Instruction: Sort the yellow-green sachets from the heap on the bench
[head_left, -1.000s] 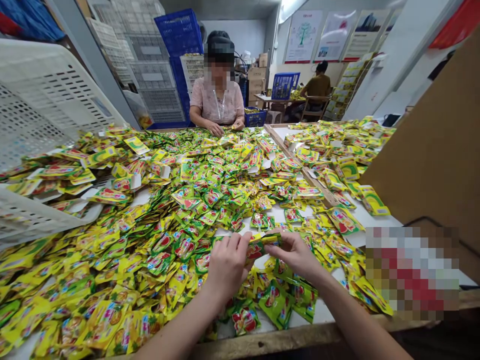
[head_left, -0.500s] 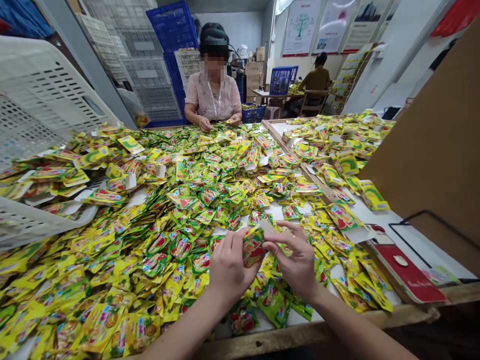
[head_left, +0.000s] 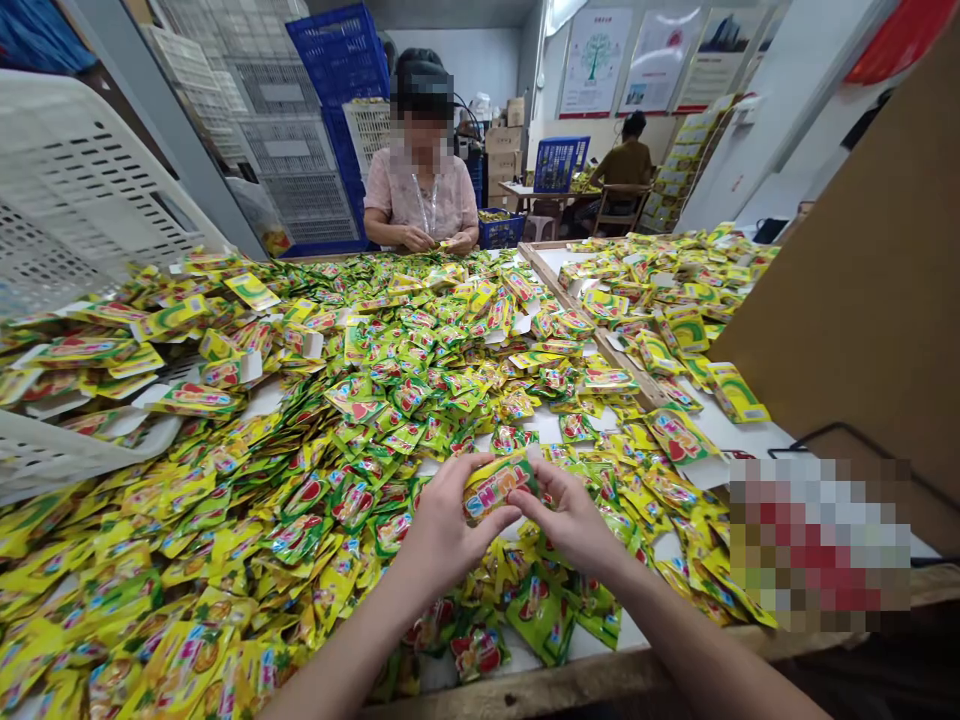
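Observation:
A small yellow and green printed box [head_left: 496, 487] is held between both hands above the heap. My left hand [head_left: 448, 525] wraps round its left end, thumb along the lower edge. My right hand [head_left: 566, 515] pinches the right end, where a bit of white flap shows. Whether anything is inside the box I cannot tell. Below and around the hands lie many small green sachets [head_left: 546, 612] with red fruit prints. Yellow sachets [head_left: 184, 660] with pineapple prints spread to the left.
A white perforated crate [head_left: 97, 180] lies tipped at the left, with cardboard boxes [head_left: 199, 400] spilling from it. A wooden divider strip [head_left: 559, 290] crosses the table. A brown board [head_left: 855, 300] rises at the right. Across the table sits a person [head_left: 421, 190], hands over sachets.
The box has turned from a slanted hold to lying lengthwise, its lettered face showing. My right hand has closed in on its flap end, fingers less spread. The view has shifted slightly.

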